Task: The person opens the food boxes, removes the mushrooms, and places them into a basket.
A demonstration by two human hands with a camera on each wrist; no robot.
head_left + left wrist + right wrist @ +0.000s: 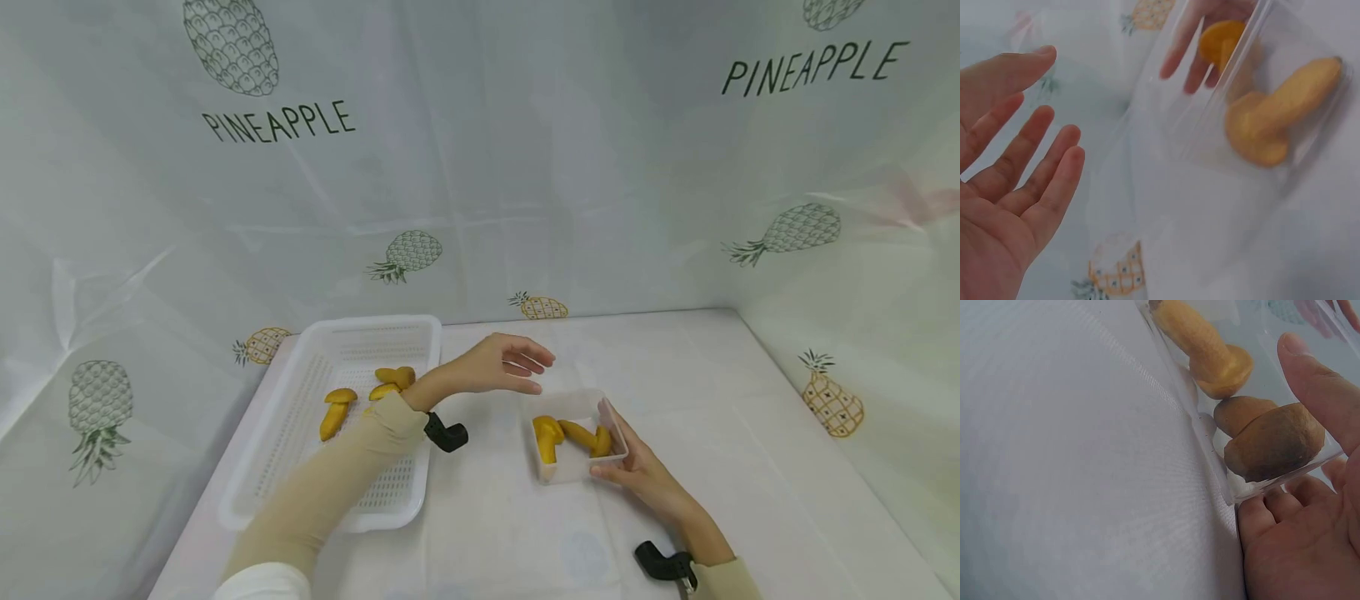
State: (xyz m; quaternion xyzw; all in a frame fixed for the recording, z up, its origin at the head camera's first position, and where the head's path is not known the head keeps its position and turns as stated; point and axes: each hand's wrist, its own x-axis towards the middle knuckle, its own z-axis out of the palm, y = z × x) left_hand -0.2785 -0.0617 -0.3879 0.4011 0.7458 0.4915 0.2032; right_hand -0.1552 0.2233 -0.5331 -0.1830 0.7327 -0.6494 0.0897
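My right hand (648,475) holds the right side of a clear plastic box (567,475), its thumb at the near right corner and the other fingers along the outer wall. Inside lie two yellow-orange mushrooms: one (548,439) at the left, another (581,435) lying sideways at the right. Above the table, behind and left of the box, my left hand (501,365) hangs with loosely bent fingers and nothing in it. In the left wrist view its palm (991,231) and spread fingers are apart from the box. More yellow mushrooms (339,410) lie in a white basket (390,522), partly hidden by the left forearm.
The white-covered table (510,542) meets a pineapple-print sheet (570,192) at the back and both sides. The perforated basket stands at the left and the box right of the middle. A black device (447,434) sits at the left wrist, another (663,562) at the right.
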